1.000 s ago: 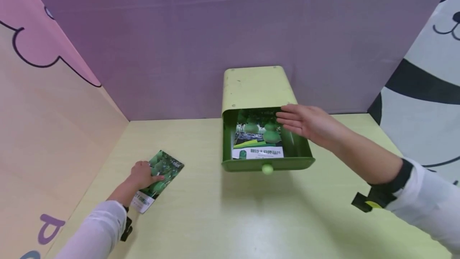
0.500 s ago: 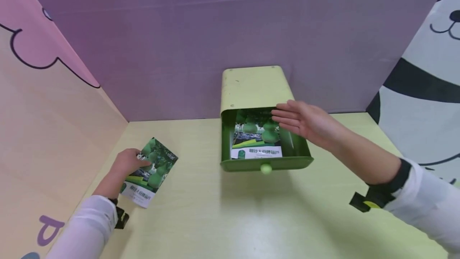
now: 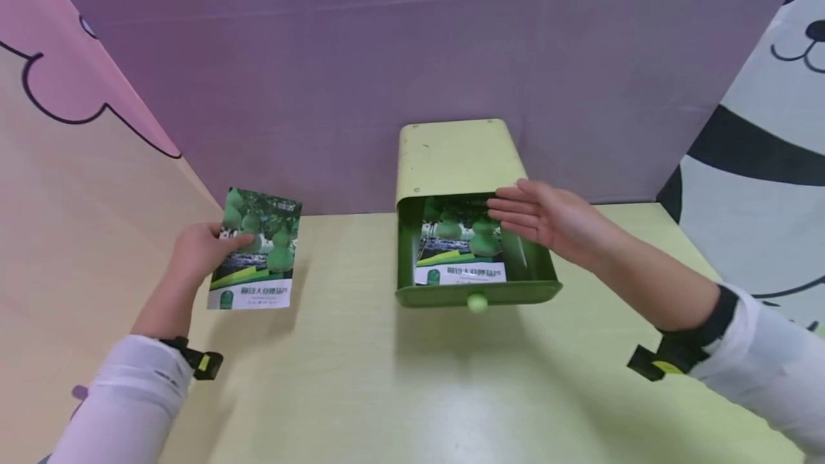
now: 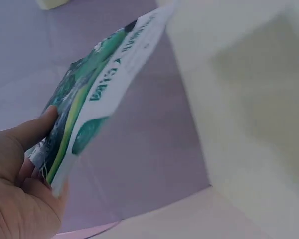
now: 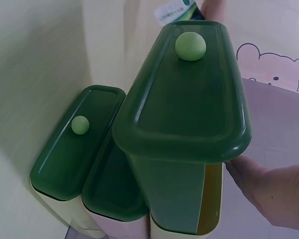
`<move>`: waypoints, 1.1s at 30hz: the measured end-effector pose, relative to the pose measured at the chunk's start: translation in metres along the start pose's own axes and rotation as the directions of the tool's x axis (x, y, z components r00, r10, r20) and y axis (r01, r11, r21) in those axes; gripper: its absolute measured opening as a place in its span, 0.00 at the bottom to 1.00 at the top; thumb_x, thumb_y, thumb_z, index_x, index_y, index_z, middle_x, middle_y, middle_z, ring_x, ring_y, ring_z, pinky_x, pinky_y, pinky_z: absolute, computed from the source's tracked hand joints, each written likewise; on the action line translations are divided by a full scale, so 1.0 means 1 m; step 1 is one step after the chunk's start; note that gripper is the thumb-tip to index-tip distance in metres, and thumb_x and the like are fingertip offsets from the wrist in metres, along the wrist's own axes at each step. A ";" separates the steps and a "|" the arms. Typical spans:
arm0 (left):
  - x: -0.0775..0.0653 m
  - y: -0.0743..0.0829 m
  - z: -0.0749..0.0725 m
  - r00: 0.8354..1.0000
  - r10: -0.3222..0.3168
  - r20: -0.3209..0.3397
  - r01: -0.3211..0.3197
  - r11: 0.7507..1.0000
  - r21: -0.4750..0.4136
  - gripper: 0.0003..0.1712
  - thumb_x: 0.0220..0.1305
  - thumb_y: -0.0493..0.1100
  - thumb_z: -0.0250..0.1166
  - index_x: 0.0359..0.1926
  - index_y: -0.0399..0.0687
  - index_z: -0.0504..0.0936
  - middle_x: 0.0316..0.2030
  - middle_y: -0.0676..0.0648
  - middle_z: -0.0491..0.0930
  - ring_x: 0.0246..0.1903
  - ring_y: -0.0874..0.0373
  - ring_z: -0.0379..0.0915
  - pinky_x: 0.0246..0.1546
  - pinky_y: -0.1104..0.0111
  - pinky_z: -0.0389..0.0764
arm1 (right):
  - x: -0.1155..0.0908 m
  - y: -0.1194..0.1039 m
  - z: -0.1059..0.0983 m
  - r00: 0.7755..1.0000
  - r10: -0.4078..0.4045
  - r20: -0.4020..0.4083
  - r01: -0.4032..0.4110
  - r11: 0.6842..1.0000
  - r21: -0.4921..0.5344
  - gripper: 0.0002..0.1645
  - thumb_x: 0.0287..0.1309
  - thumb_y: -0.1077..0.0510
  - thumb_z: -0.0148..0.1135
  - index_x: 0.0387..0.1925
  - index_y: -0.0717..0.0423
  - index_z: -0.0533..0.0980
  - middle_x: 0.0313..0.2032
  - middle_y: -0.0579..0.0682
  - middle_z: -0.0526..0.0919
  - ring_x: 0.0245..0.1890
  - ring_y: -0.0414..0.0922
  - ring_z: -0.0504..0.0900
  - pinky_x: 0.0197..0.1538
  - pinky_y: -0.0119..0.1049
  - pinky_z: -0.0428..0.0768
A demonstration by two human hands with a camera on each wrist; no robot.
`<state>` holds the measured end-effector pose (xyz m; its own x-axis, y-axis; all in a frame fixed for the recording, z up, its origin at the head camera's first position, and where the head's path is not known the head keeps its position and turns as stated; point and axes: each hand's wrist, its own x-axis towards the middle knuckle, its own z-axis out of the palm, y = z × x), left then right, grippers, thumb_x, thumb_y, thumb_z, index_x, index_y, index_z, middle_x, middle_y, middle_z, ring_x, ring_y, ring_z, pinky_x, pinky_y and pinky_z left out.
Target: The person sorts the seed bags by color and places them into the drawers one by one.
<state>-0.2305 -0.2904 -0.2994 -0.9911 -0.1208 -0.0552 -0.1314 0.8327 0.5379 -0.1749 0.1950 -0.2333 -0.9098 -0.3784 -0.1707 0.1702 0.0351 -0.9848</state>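
My left hand (image 3: 193,253) pinches a seed packet (image 3: 258,281) with gourds pictured on it, thumb in front and fingers behind. The packet is held up off the table at left, its white strip lowest in the head view. The left wrist view shows the packet (image 4: 107,94) tilted, its lower edge curving. A second, similar packet (image 3: 454,238) lies inside the pulled-out green drawer (image 3: 438,298). My right hand (image 3: 548,217) is held with straight fingers over the drawer's right side. In the right wrist view that hand (image 5: 269,191) shows beside the drawer front (image 5: 189,104).
The drawer belongs to a pale yellow cabinet (image 3: 460,156) against the purple back wall (image 3: 322,92). Two more drawer fronts sit pushed in beneath it, one with a round knob (image 5: 80,125). Cartoon-printed panels (image 3: 97,220) flank the pale table (image 3: 361,392).
My left hand has lifted the seed packet off the table, moving it up and to the left and turning it more upright. My right hand has shifted slightly left, then stayed over the drawer.
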 end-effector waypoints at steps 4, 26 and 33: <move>-0.003 0.018 -0.007 0.998 -0.065 -0.022 0.062 0.990 -0.127 0.36 0.62 0.65 0.60 0.48 0.33 0.77 0.35 0.43 0.76 0.36 0.50 0.68 0.31 0.67 0.71 | 0.001 -0.001 0.000 1.000 0.002 0.000 -0.002 1.000 0.010 0.40 0.76 0.44 0.36 0.73 0.68 0.45 0.73 0.64 0.53 0.73 0.54 0.56 0.65 0.31 0.68; -0.018 0.161 0.036 0.994 0.064 0.093 0.042 0.559 -0.828 0.16 0.59 0.47 0.70 0.43 0.45 0.79 0.34 0.54 0.80 0.33 0.65 0.77 0.35 0.77 0.81 | 0.004 0.001 0.010 1.000 0.015 0.008 -0.015 1.000 -0.017 0.38 0.75 0.47 0.42 0.72 0.70 0.50 0.71 0.65 0.59 0.68 0.54 0.65 0.59 0.29 0.76; -0.031 0.195 0.052 0.996 0.058 0.065 0.020 0.576 -0.817 0.21 0.56 0.49 0.73 0.22 0.47 0.68 0.17 0.56 0.64 0.21 0.63 0.62 0.24 0.74 0.68 | 0.005 0.005 0.020 0.999 0.020 0.038 -0.020 1.000 0.001 0.37 0.75 0.48 0.43 0.71 0.71 0.52 0.69 0.66 0.62 0.67 0.56 0.67 0.61 0.36 0.75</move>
<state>-0.2259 -0.0961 -0.2370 -0.9963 -0.0364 -0.0784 -0.0798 0.0358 0.9962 -0.1714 0.1747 -0.2381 -0.8910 -0.4129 -0.1888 0.1888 0.0412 -0.9811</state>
